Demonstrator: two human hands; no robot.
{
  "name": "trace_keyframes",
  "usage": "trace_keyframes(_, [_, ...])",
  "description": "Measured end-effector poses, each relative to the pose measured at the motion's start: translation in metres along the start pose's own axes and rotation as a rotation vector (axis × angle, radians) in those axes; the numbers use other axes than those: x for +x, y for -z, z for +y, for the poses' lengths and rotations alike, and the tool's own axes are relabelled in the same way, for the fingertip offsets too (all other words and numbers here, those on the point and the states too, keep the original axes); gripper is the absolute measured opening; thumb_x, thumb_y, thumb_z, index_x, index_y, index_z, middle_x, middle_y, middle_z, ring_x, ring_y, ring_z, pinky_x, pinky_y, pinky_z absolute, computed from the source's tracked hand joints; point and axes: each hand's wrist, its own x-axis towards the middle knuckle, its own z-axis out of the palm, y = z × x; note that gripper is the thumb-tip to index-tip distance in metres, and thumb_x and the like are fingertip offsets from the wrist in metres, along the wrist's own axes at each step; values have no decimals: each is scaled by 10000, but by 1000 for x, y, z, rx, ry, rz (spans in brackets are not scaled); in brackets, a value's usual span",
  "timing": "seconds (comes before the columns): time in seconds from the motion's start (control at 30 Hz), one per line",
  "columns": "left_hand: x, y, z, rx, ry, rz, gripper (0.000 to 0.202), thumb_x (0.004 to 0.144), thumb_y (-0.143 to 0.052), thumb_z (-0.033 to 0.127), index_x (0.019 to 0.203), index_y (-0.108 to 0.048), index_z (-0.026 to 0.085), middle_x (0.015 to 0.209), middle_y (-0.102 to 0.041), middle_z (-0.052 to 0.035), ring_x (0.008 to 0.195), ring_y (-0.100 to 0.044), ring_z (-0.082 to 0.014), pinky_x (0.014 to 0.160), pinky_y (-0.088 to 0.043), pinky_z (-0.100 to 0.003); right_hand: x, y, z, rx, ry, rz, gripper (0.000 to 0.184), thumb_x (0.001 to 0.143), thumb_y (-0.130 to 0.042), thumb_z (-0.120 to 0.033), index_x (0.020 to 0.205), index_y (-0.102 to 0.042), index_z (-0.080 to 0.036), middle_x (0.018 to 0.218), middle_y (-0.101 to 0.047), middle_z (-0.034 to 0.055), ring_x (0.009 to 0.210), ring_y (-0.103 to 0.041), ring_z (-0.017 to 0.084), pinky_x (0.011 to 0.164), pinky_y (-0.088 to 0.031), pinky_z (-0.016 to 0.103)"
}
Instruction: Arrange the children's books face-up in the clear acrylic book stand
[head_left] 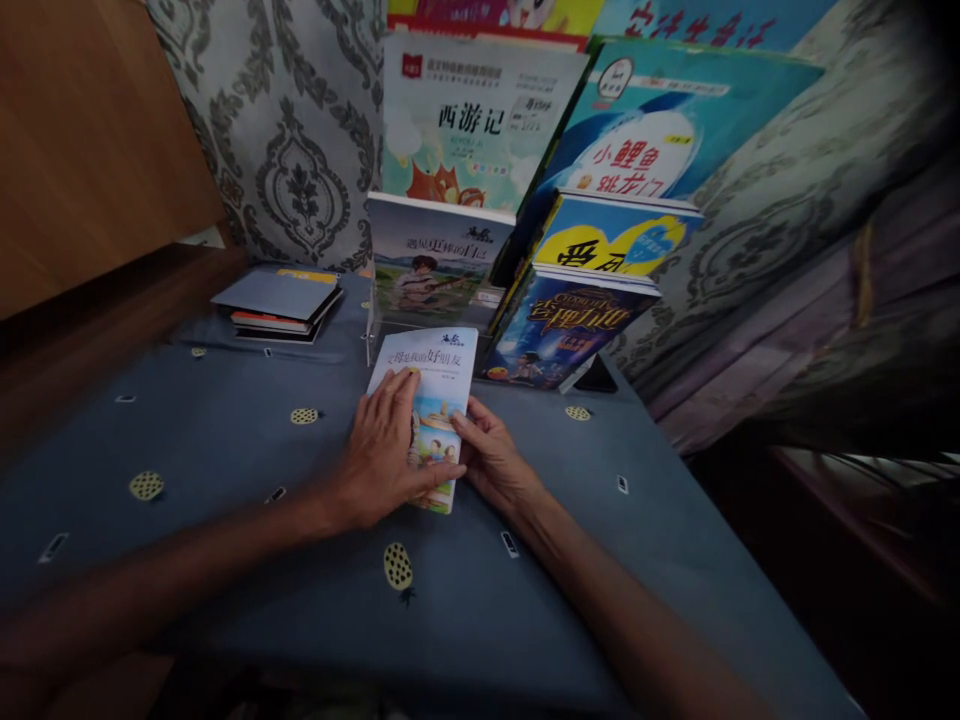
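Note:
A thin white and blue book (437, 372) lies flat on the blue tablecloth (225, 440), its cover up. My left hand (386, 450) rests on the book's left half with the fingers stretched flat and the thumb across the lower cover. My right hand (491, 462) is at the book's lower right edge, fingers curled against the edge and thumb on the cover.
Behind the book, several picture books stand on a tiered display (442, 262), with larger ones (480, 120) leaning on the patterned curtain (300, 150). A small stack of flat books (279, 303) lies at the back left. The table's right edge (720, 520) drops into darkness.

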Motion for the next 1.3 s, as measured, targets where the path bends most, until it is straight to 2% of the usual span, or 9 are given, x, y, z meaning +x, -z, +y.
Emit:
trace_keyframes(0.07, [0,-2,0,-34,16,-1,1060,790,-683,661,1559,-101,222,1596,-273,-211,1492,-236,-414,1179,-256,-645,-2,-3,2,19,-6,-20,521,651,-893,-426,1095,-679,-258,1056,-783,24,985,-741,247,872,-617,401])
trace_keyframes(0.17, [0,-2,0,-86,31,6,1119,762,-740,600,1569,-52,243,1604,-253,-203,1495,-234,-413,1186,-257,-648,-3,-6,5,30,-19,-30,536,643,-891,-466,1089,-688,-249,1079,-775,44,1051,-721,274,902,-608,433])
trace_keyframes(0.3, [2,0,-1,-139,51,-2,1101,758,-763,511,1569,-67,248,1589,-275,-197,1483,-275,-400,1180,-306,-624,-2,-5,9,45,-27,-46,495,660,-876,-482,1057,-707,-238,1078,-771,56,1100,-700,284,935,-593,450])
trace_keyframes(0.43, [2,2,0,-162,57,-13,1063,757,-766,470,1564,-112,242,1592,-269,-192,1485,-271,-396,1189,-294,-623,-2,-6,8,91,-47,-27,447,643,-895,-459,1002,-729,-250,1028,-783,30,1068,-712,271,941,-591,436])
trace_keyframes(0.77, [2,3,4,-127,81,-3,1022,769,-753,472,1570,-162,239,1601,-277,-161,1488,-270,-372,1200,-284,-577,-7,-7,2,134,-45,-61,357,689,-883,-396,992,-759,-254,995,-788,13,1066,-708,244,952,-575,388])
trace_keyframes(0.93, [-2,0,4,-46,47,-54,871,883,-631,542,1577,-177,274,1634,-238,-139,1510,-225,-355,1199,-265,-576,-13,-8,-3,86,-24,-53,331,735,-840,-428,999,-753,-248,1044,-778,30,1101,-690,254,952,-570,396])
trace_keyframes(1.1, [-10,-5,2,-27,-17,-109,611,991,-482,443,1542,-269,289,1638,-246,-124,1525,-192,-339,1206,-202,-609,-15,-6,-3,31,-7,31,381,684,-877,-376,1015,-747,-240,1028,-784,30,1037,-715,262,934,-579,411])
trace_keyframes(1.2, [-6,-4,-13,-138,42,-32,592,979,-496,401,1510,-316,210,1601,-291,-167,1508,-239,-323,1218,-228,-550,-12,-2,-1,41,-47,50,372,679,-877,-328,1012,-741,-234,1017,-789,38,1016,-725,269,929,-581,431])
trace_keyframes(1.3, [6,-1,-34,-373,233,104,607,922,-586,404,1442,-384,166,1507,-419,-175,1445,-356,-315,1208,-280,-504,-10,1,0,67,-69,43,357,710,-857,-331,1031,-732,-235,1042,-787,45,1022,-727,268,938,-578,440])
